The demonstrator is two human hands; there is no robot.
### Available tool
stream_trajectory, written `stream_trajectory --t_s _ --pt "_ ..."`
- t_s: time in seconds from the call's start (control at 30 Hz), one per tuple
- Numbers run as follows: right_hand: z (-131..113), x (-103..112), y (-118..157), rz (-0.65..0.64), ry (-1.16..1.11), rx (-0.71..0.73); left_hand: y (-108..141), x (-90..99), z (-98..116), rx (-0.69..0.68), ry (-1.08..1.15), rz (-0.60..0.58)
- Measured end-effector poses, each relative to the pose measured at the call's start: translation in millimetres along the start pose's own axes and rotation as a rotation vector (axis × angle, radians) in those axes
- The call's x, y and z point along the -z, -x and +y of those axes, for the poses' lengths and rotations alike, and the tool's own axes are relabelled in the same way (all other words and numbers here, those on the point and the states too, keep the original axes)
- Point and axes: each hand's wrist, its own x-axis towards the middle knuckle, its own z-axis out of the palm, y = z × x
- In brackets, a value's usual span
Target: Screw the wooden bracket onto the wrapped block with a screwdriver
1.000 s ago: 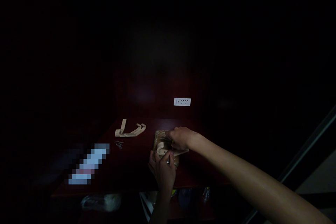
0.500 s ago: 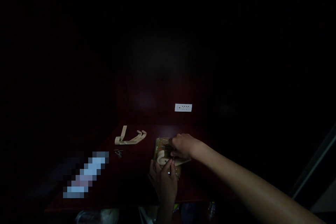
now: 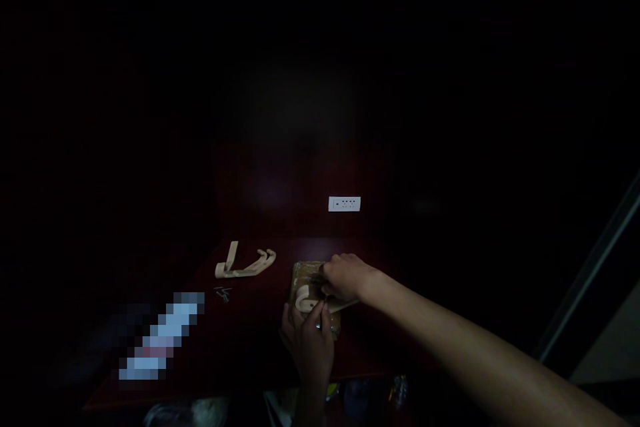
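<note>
A pale wooden hook (image 3: 302, 301) with a curled end and a dark hole lies on a brown block (image 3: 300, 272) that looks wrapped in shiny clear film. My left hand (image 3: 311, 341) comes from the near side, its fingers against the block's front and the curl. Its thumb and forefinger pinch together over the hook's flat part; what is between them is too small to make out. Just above, my right hand (image 3: 346, 276) is closed, knuckles up, over the hook's straight arm. Whatever it grips is hidden by the hand and the dark.
On the dark red table (image 3: 250, 340), more pale wooden hooks (image 3: 245, 273) lie at the back left. Several screws (image 3: 223, 293) sit in front of them. A blurred-out bluish patch (image 3: 160, 337) is at left. A white socket panel (image 3: 345, 204) is on the wall.
The view has shifted slightly, so everything sits a little further left. Both hands keep nearly the same place on the hook and block.
</note>
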Motion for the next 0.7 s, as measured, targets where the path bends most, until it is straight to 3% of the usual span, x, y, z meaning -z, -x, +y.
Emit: stream_trajectory --t_s 0.2,0.5,0.7 --pt "10 5 2 -0.107 -0.12 0.039 2 2.4 4 0.013 0.022 0.0" --pt "8 0 0 -0.017 0.005 -0.004 3 1.0 6 0.028 0.052 0.006" --pt "11 4 1 -0.107 -0.098 0.077 3 3.3 7 0.033 0.059 -0.013"
